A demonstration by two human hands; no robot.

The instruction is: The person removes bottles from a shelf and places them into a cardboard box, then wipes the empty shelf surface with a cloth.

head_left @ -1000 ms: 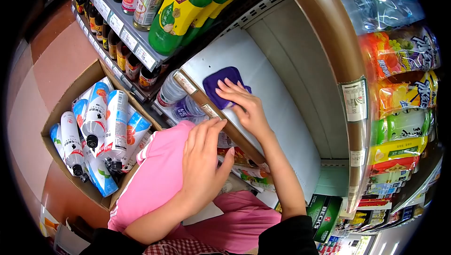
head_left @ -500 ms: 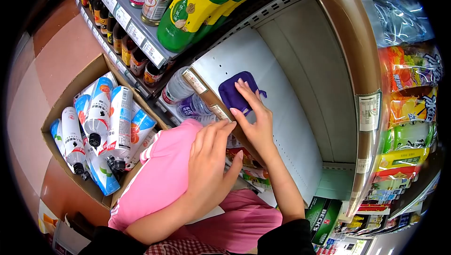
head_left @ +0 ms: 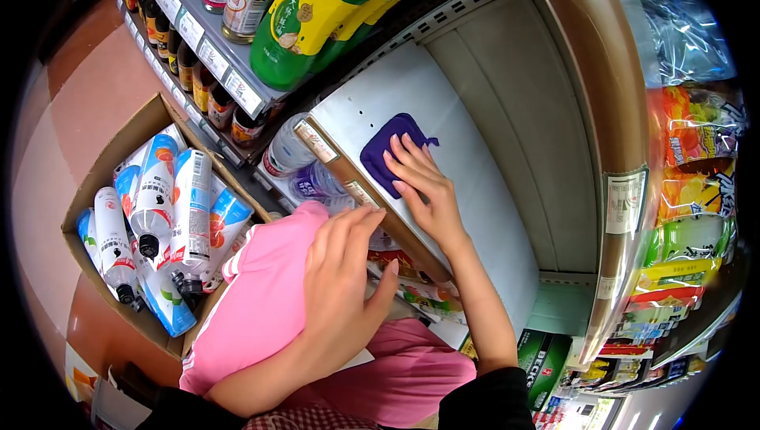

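Note:
A dark purple cloth [head_left: 380, 157] with a small loop lies spread on the white metal shelf board [head_left: 491, 216]. My right hand [head_left: 423, 192] rests on the cloth, fingers stretched out over its right part and thumb near its lower edge. Lower left, my left hand [head_left: 344, 260] is open, its fingertips at the brown front edge [head_left: 412, 248] of the shelf and its thumb held apart. Nothing shows in its fingers. Pink-clad legs [head_left: 273, 272] are bent beneath my left forearm.
A cardboard box [head_left: 95, 169] of white and blue drink bottles [head_left: 190, 204] stands on the floor at left. Green-yellow bottles [head_left: 301, 22] fill the upper shelf. Clear bottles [head_left: 285, 149] stand below the board. Bagged snacks [head_left: 697, 137] line the right, beside a green Beck's box [head_left: 546, 371].
The view has shifted slightly, so most things sit a little further left. On the cloth, my right hand's fingers are closer together than before. My left hand stays at the shelf edge.

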